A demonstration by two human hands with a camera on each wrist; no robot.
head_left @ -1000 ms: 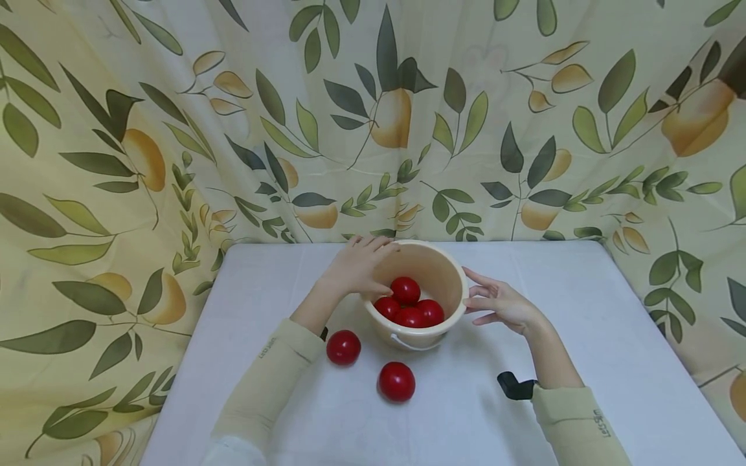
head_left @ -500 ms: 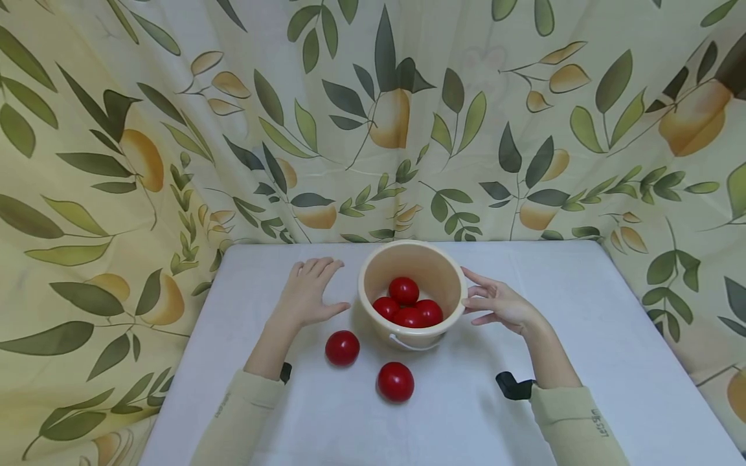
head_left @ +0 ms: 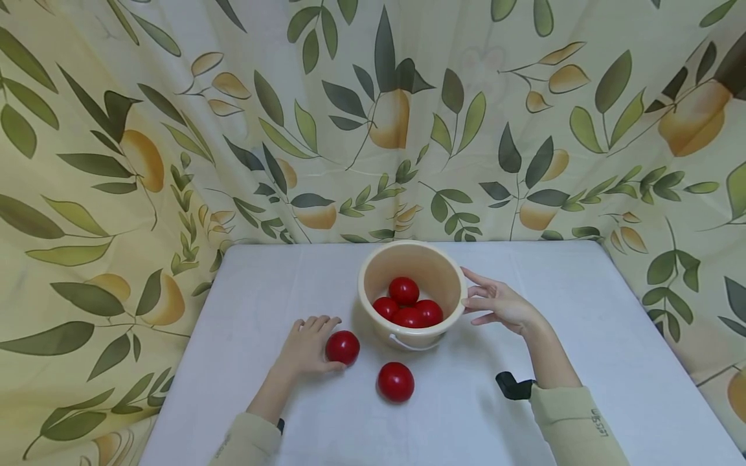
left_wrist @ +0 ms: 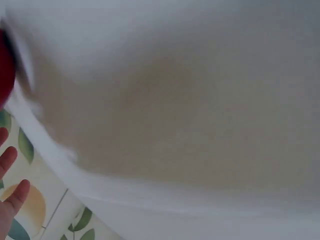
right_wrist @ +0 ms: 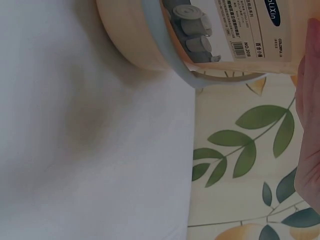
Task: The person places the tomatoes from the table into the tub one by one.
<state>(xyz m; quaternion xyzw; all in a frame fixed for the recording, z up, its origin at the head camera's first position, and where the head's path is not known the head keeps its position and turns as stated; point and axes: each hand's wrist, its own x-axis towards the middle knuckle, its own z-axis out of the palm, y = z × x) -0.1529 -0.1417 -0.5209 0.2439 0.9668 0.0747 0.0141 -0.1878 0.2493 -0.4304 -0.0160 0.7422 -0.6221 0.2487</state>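
Observation:
In the head view a cream bucket (head_left: 408, 254) with a pale handle (head_left: 415, 344) stands upright, several glossy red balls (head_left: 404, 290) inside. Left of it my left hand (head_left: 304, 349) reaches around a red ball (head_left: 344, 347) on the table, thumb at its near side and fingers beyond. Whether the fingers touch it is unclear; in the left wrist view the fingers (left_wrist: 17, 195) look spread and apart from the ball (left_wrist: 5, 70). My right hand (head_left: 504, 304) rests extended fingertips on the bucket's right side. The right wrist view shows the bucket's label (right_wrist: 245, 35).
Another red ball (head_left: 396, 382) lies on the white-covered table (head_left: 443, 427), in front of the bucket. A curtain (head_left: 361, 129) printed with leaves and fruit hangs behind the table and at its sides.
My left hand has withdrawn leftward from over the bucket, then come down toward me to the left ball. The right hand and the bucket stay put.

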